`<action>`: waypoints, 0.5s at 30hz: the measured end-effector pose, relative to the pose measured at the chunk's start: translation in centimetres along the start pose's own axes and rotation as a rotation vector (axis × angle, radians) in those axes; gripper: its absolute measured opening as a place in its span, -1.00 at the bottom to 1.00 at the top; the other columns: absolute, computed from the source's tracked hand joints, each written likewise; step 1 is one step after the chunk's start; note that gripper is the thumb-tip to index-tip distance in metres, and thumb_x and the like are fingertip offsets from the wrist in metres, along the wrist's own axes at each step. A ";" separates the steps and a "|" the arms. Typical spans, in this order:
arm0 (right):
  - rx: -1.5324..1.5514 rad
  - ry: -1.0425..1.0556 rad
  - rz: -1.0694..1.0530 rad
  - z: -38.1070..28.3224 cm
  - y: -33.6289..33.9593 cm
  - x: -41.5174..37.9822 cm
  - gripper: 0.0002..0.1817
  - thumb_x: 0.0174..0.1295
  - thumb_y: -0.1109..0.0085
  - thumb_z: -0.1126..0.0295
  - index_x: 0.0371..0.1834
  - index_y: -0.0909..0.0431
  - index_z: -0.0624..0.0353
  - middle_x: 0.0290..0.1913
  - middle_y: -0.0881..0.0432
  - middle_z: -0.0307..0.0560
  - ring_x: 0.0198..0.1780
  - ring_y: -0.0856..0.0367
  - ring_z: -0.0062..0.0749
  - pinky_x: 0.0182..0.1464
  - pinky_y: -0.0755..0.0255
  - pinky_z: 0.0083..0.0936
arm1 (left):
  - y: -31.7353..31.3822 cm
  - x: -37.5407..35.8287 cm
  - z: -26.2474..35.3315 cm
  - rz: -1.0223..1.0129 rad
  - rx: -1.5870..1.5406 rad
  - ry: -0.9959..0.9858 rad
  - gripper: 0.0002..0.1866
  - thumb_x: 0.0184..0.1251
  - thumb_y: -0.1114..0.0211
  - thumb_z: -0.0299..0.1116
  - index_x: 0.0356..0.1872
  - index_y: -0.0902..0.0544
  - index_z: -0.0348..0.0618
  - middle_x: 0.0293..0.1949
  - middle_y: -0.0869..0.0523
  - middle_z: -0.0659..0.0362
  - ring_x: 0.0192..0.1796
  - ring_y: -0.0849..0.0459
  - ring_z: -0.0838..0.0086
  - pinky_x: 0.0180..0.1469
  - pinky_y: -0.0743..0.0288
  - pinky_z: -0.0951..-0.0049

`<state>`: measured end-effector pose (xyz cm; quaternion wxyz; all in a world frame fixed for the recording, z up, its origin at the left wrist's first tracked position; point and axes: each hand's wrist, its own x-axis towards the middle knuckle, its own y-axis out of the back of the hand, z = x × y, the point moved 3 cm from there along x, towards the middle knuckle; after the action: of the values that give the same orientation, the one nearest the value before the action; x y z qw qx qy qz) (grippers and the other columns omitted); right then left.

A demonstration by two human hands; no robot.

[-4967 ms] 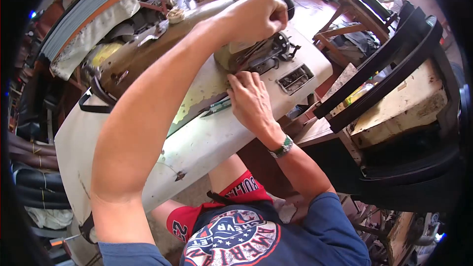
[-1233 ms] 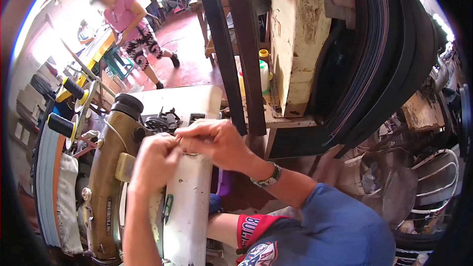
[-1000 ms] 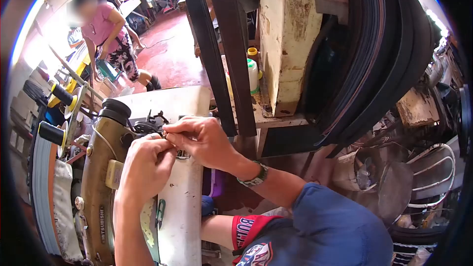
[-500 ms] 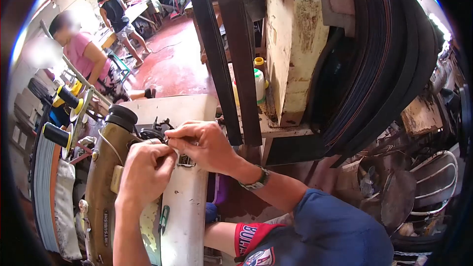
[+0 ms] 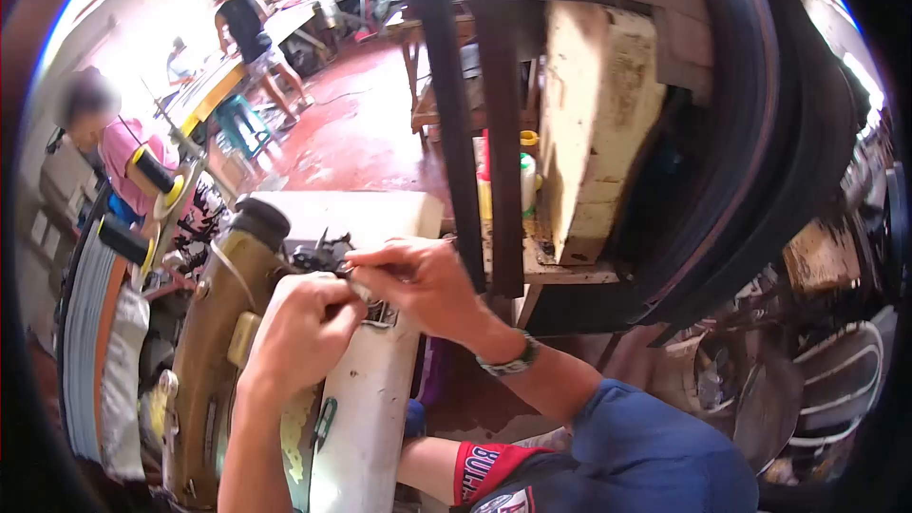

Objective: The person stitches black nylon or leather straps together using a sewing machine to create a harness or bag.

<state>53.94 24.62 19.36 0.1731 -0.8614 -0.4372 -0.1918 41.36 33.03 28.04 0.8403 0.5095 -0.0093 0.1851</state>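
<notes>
Right, head view only. My left hand and right hand are both up at the needle end of the sewing machine, fingertips meeting just over the needle area. Both hands are pinched shut, thumb against forefinger. What's in the pinch I cannot tell, it's too small and blurred; likely thread, but that's my read, not something visible.

Key geometry: the machine body's long axis runs from lower left up toward the needle end, roughly parallel to my left forearm. Needle area sits just above and left of the pinch point, touching or nearly so. Left hand comes in along the machine arm, right hand crosses in from the right over the white table. Right fingertips look marginally closer to the needle parts.

Green snips lie on the table below my left wrist, apart from both hands. Wristband on the right wrist.

Background: thread spools left of the machine, bottles on a shelf behind, two people well apart at a far bench.
</notes>
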 end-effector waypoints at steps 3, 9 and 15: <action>-0.128 -0.016 -0.124 -1.3 -0.4 -0.3 -0.78 0.32 -0.39 0.50 0.00 -0.79 0.29 -0.22 -0.80 -0.04 -0.20 -0.72 -0.55 -0.11 -0.59 -0.53 | 1.7 1.0 -1.7 0.096 -0.044 0.157 -0.81 0.23 -0.24 -0.46 -0.39 -0.70 -0.43 -0.54 -0.61 -0.15 -0.48 -0.61 0.23 -0.30 -0.49 0.26; 0.066 -0.055 -0.139 -1.1 -0.3 0.6 -0.80 0.34 -0.34 0.64 0.00 -0.79 0.33 -0.17 -0.78 -0.18 -0.19 -0.67 -0.67 -0.13 -0.55 -0.68 | 1.7 1.1 -2.4 -0.001 -0.091 0.247 -0.78 0.23 -0.29 -0.39 -0.39 -0.70 -0.42 -0.59 -0.58 -0.05 -0.50 -0.54 0.48 -0.30 -0.47 0.31; 0.080 -0.078 -0.057 -0.8 -0.3 1.3 -0.78 0.34 -0.34 0.63 0.02 -0.78 0.34 -0.22 -0.78 -0.17 -0.24 -0.66 -0.65 -0.15 -0.57 -0.63 | 1.0 0.8 -2.5 0.015 -0.088 0.191 -0.76 0.26 -0.25 -0.35 -0.39 -0.71 -0.38 -0.60 -0.56 -0.07 -0.52 -0.55 0.33 -0.29 -0.50 0.22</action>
<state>54.25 25.29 20.67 0.1846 -0.8479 -0.4752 -0.1456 41.32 35.83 27.82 0.8574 0.4522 0.0587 0.2386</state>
